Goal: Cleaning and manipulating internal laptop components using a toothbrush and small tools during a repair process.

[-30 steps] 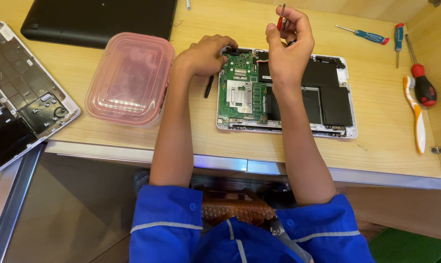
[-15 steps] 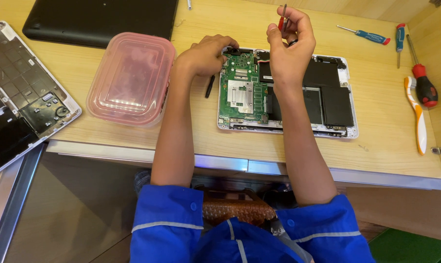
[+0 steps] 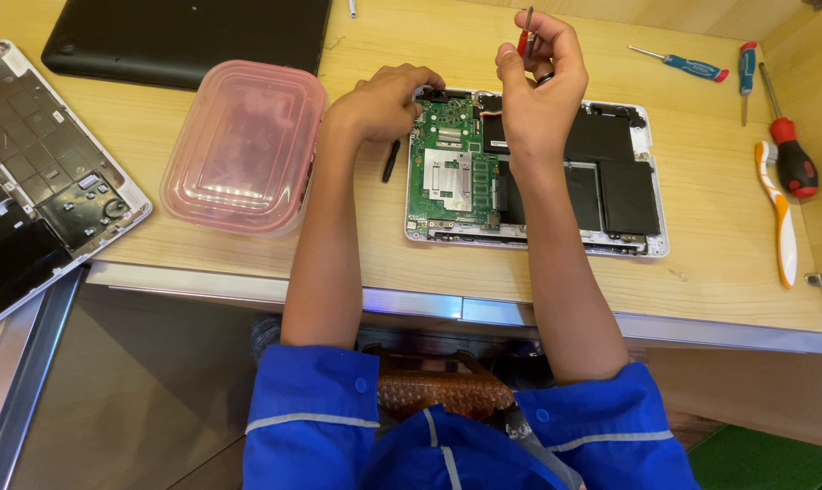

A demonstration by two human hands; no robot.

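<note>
An opened laptop base [image 3: 630, 243] lies on the wooden desk, showing its green circuit board [image 3: 452, 172] and black battery [image 3: 610, 181]. My left hand [image 3: 383, 102] rests at the base's far left corner, fingers curled, fingertips touching the edge by the board. Whether anything is between those fingertips is hidden. My right hand [image 3: 542, 91] hovers over the far middle of the base and grips a small red-handled screwdriver [image 3: 525, 32], shaft pointing up. A short black stick-like tool [image 3: 391, 161] lies on the desk just left of the base.
A pink lidded plastic container [image 3: 245, 145] sits left of the base. A closed black laptop [image 3: 188, 36] lies at the back left, and a removed keyboard cover [image 3: 39, 200] at the far left. Several screwdrivers [image 3: 792, 159] and an orange-white tool [image 3: 778, 218] lie at the right.
</note>
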